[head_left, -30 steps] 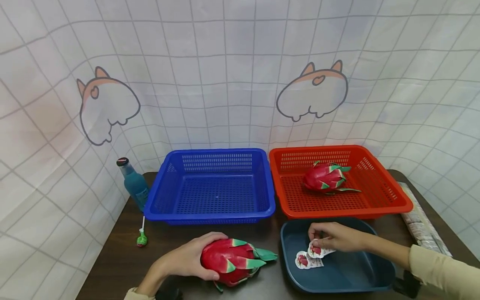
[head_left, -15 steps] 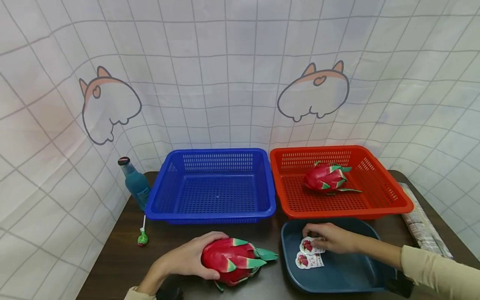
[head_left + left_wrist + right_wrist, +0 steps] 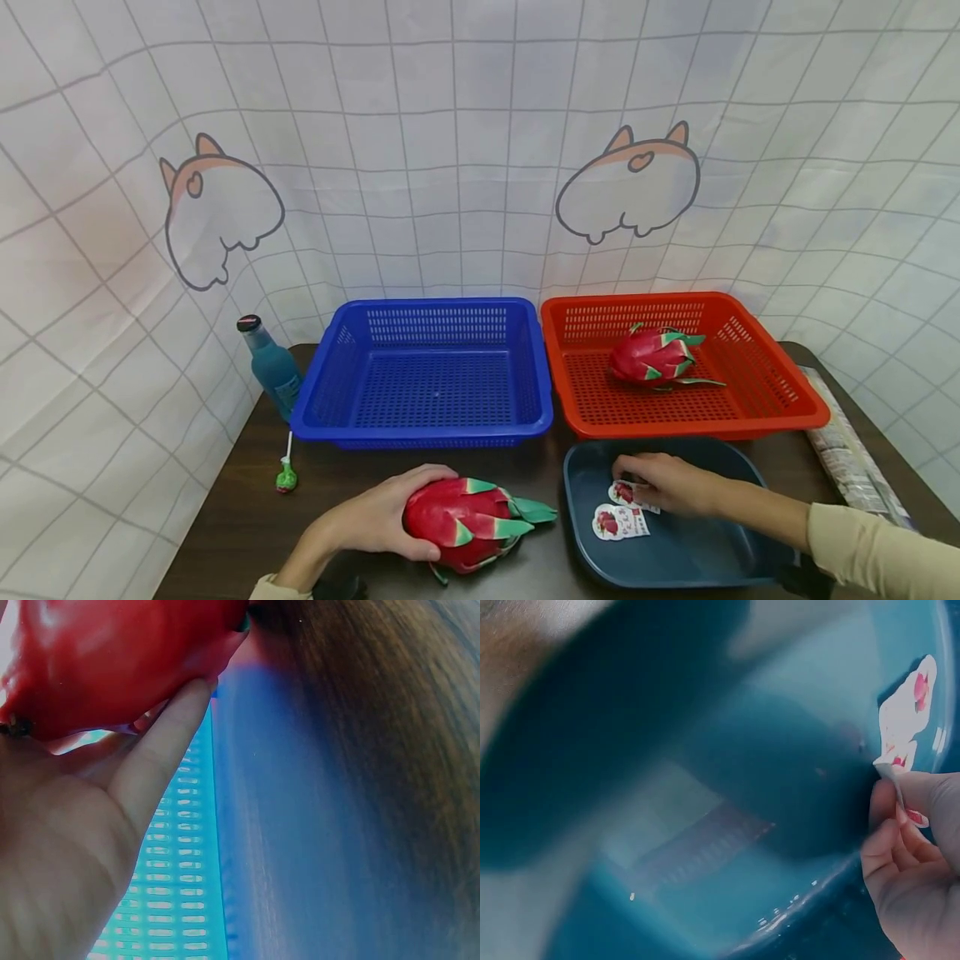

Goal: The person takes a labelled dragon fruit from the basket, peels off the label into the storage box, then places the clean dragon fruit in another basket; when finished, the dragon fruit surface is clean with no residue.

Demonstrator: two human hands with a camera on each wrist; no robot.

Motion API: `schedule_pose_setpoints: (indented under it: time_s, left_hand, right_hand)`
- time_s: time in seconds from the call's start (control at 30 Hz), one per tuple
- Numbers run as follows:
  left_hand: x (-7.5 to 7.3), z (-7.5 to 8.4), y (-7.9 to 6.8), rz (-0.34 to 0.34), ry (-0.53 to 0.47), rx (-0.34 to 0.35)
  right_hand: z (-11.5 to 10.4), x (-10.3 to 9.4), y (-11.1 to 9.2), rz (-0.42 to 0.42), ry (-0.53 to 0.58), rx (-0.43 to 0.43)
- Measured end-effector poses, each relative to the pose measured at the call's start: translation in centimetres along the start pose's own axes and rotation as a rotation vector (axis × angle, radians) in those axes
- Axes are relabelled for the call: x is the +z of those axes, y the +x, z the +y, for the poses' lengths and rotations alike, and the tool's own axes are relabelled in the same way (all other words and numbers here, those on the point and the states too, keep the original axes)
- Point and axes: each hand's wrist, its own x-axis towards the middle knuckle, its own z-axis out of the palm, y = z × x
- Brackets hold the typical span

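Note:
My left hand (image 3: 375, 517) grips a large red dragon fruit (image 3: 461, 523) with green-tipped scales, on the table in front of the blue basket. The left wrist view shows the thumb along the fruit's lower side (image 3: 112, 667). Inside the dark blue tray (image 3: 690, 558), my right hand (image 3: 675, 485) pinches a small white label with a dragon fruit picture (image 3: 624, 492). In the right wrist view its edge bends up between thumb and fingers (image 3: 891, 780). A second such label (image 3: 618, 523) lies flat on the tray bottom, just nearer to me.
A blue mesh basket (image 3: 420, 433) stands at the back left, with a red one (image 3: 750, 408) beside it holding another dragon fruit (image 3: 651, 357). At the left are a blue bottle (image 3: 273, 367) and a green lollipop (image 3: 287, 477). A printed packet (image 3: 855, 458) lies far right.
My right hand shifted left with the pinched label, then slightly back to the right, covering more of it. My left hand and its dragon fruit have stayed put.

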Motion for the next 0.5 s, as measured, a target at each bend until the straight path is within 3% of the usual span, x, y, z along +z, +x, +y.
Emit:
schedule_pose_setpoints:
  time_s: [0.3, 0.5]
  left_hand:
    - [0.0, 0.0, -0.1, 0.001, 0.004, -0.003]
    - [-0.1, 0.1, -0.1, -0.003, -0.007, 0.003]
  right_hand:
    - [-0.5, -0.1, 0.1, -0.069, -0.146, 0.155]
    - [-1.1, -0.2, -0.3, -0.018, -0.614, -0.018]
